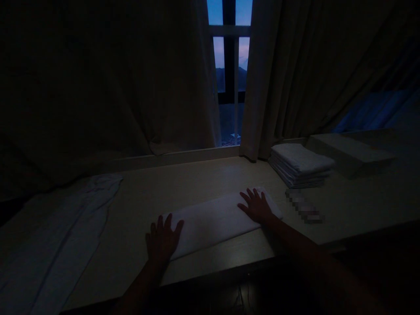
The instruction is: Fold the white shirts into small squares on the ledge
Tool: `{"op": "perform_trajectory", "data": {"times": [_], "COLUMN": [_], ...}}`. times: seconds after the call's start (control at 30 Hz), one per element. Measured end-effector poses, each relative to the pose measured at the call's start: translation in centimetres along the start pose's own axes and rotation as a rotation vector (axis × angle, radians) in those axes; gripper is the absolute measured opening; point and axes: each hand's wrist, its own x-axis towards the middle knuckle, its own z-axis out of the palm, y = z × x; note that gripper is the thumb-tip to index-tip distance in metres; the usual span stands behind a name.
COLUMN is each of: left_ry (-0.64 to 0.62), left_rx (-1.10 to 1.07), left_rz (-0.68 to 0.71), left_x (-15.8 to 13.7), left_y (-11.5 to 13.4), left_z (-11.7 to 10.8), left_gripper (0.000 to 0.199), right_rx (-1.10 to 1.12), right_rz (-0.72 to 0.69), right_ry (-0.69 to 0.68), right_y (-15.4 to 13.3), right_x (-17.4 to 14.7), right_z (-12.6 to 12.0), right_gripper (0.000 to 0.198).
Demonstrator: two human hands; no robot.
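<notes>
A white cloth, folded into a long flat strip, lies on the pale tabletop. My left hand rests on its left end, palm down with the fingers spread. On the right end of the strip, my right hand lies flat, its fingers also spread apart. Neither hand grips anything. The dim light hides the finer details of the cloth.
A stack of folded white cloths stands at the back right, beside a pale box-like block. A blurred-out object lies before the stack. Loose white cloth covers the left side. Curtains hang behind, around a window.
</notes>
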Motion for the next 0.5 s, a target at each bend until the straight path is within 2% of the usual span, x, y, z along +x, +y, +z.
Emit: {"op": "perform_trajectory", "data": {"times": [0.13,0.27,0.5], "left_ry": [0.045,0.071,-0.007], "left_rx": [0.014,-0.005,-0.166], "left_rz": [-0.015,-0.026,-0.279], "left_x": [0.7,1.3,6.2], "left_y": [0.0,-0.4,-2.5], "left_z": [0.9,0.9,0.0], "left_gripper": [0.081,0.080,0.075], "right_rx": [0.016,0.023,0.044], "right_rz": [-0.009,-0.007,-0.007], "right_ry": [0.010,0.013,0.034], "right_y": [0.3,0.3,0.0], "right_x": [0.0,0.0,-0.1], "right_z": [0.2,0.2,-0.3], "right_gripper": [0.069,0.070,0.069]}}
